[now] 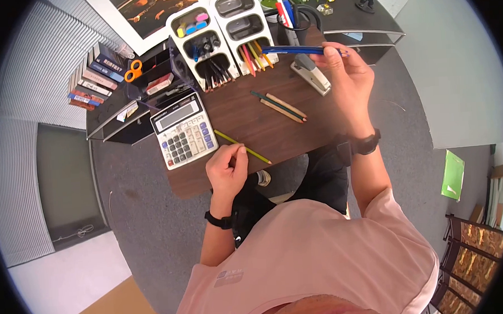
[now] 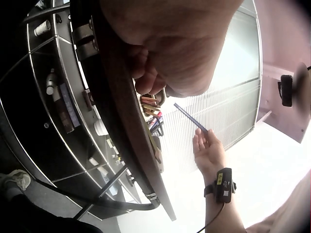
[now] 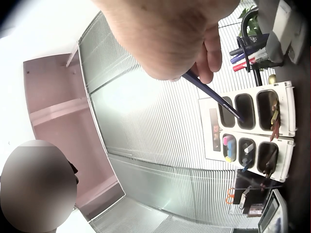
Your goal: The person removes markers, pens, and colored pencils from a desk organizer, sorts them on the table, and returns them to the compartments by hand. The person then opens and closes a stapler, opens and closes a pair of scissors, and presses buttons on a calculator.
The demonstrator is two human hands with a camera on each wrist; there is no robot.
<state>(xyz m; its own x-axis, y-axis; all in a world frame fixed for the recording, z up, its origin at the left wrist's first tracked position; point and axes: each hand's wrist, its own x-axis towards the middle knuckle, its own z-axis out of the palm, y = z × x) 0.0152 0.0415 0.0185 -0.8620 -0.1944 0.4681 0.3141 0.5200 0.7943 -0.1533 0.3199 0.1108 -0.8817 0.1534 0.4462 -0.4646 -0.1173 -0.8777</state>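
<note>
Pencils (image 1: 297,50) Held Above Brown Desk (image 1: 232,112)

Books (image 1: 95,80) stand at the far left, beside orange-handled scissors (image 1: 134,71), as a person works at a desk with both hands. Next comes a calculator (image 1: 182,132), lying face up near the desk's left edge. Behind it, a white organizer (image 1: 178,44) holds highlighters and dark pencils. The left hand (image 1: 227,168), fingers curled, rests at the desk's near edge over a yellow-green pencil (image 1: 259,155); whether it pinches that pencil cannot be told. A second organizer (image 1: 239,16), touching or just beside the first, carries coloured pencils in its front compartment.

Mid-desk, a green pencil (image 1: 277,105) lies between two wood-coloured pencils (image 1: 280,111), all slanting the same way. Farther right, a mesh cup (image 1: 292,36) of markers stands behind a grey-and-white stapler (image 1: 312,74). At right, the raised right hand (image 1: 350,78) pinches what appear to be two blue pencils between thumb and fingers, well off the desktop, their free ends pointing left toward the second organizer. The head view cannot settle whether those ends are directly over it.
</note>
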